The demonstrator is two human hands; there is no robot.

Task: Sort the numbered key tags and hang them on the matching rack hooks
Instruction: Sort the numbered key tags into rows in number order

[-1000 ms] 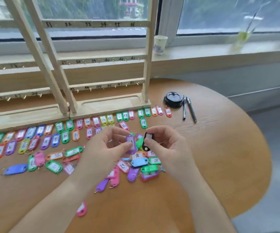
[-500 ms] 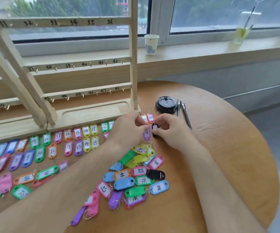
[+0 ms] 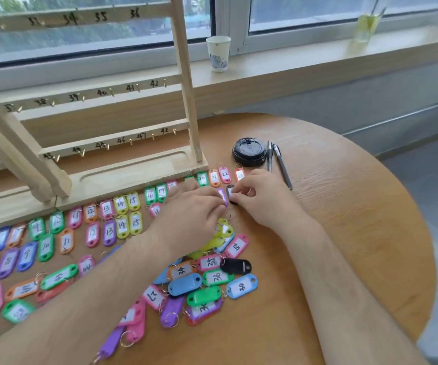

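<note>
Coloured key tags lie in sorted rows (image 3: 123, 225) along the foot of the wooden rack (image 3: 139, 175), whose rails carry numbered hooks. A loose pile of tags (image 3: 207, 280) lies between my forearms. My left hand (image 3: 194, 214) pinches a purple tag (image 3: 222, 196) down at the right end of the sorted row. Beside it, my right hand (image 3: 262, 198) pinches a black tag (image 3: 230, 193) against the table, just below tags 21 to 23 (image 3: 224, 175).
A black lid (image 3: 249, 152) and two pens (image 3: 278, 162) lie right of the rack's foot. On the window sill stand a paper cup (image 3: 218, 54) and a glass with a straw (image 3: 366, 26). The round table's edge (image 3: 410, 201) curves close on the right.
Both hands have carried the purple and black tags from above the loose pile forward to the right end of the sorted row and lowered them to the table.
</note>
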